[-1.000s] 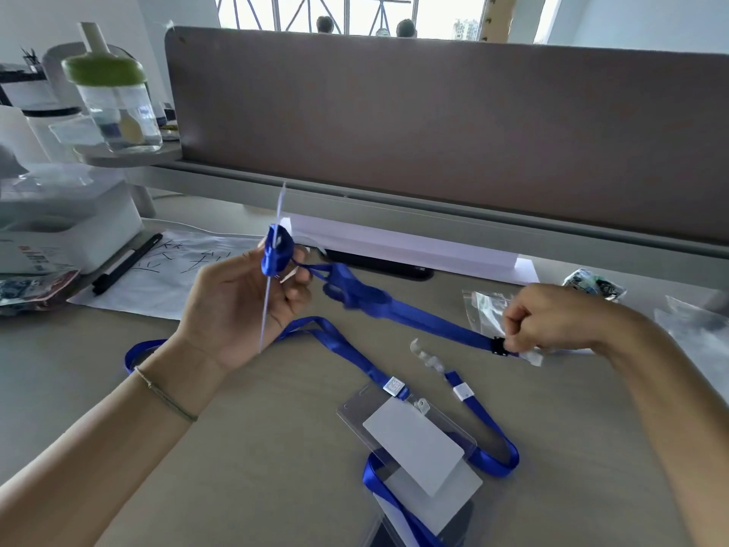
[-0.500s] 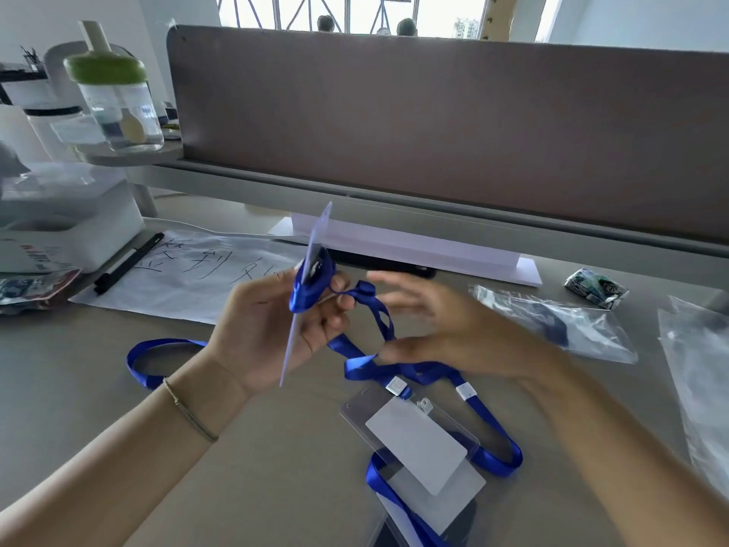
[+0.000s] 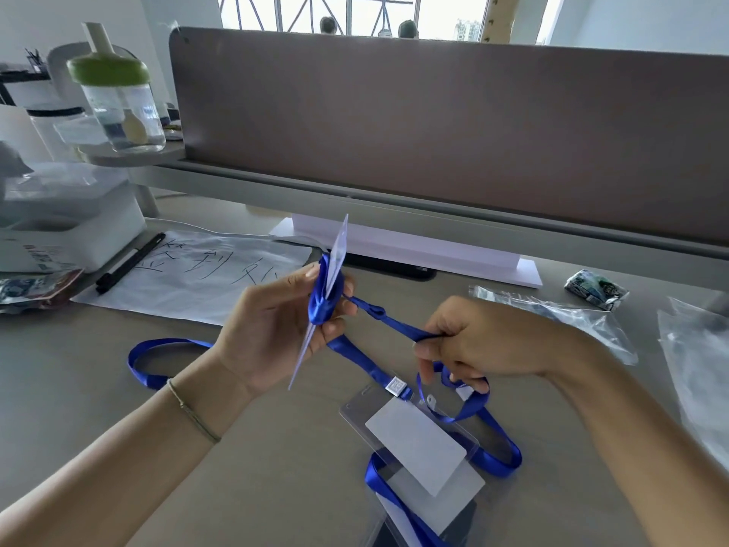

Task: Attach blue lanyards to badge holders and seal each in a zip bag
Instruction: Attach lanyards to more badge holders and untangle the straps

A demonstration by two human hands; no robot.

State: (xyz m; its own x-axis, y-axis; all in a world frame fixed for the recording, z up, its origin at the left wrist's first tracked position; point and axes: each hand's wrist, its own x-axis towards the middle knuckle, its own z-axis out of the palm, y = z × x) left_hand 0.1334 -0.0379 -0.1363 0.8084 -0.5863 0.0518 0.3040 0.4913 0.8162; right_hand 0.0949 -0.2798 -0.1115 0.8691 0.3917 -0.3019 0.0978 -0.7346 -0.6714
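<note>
My left hand [image 3: 272, 329] holds a clear badge holder [image 3: 338, 250] edge-on above the desk, with a blue lanyard [image 3: 324, 294] wound around its middle. My right hand [image 3: 473, 341] is closed on the free strap of that lanyard [image 3: 398, 327] and holds it taut to the right of the holder. Below my hands, more badge holders with white cards [image 3: 416, 440] lie stacked on the desk with blue lanyards [image 3: 501, 459] looped around them. Clear zip bags [image 3: 568, 313] lie to the right.
A sheet of paper with handwriting [image 3: 197, 278] and a black pen [image 3: 130, 262] lie at the left, by a white box [image 3: 71, 223]. A green-capped jar [image 3: 118, 104] stands on a shelf. A brown partition [image 3: 434, 124] closes the back. A small wrapped packet [image 3: 595, 288] is at right.
My right hand let go of the strap's far end, swept in toward the holder, and now grips the strap closer to it. My left hand shifted right with the holder.
</note>
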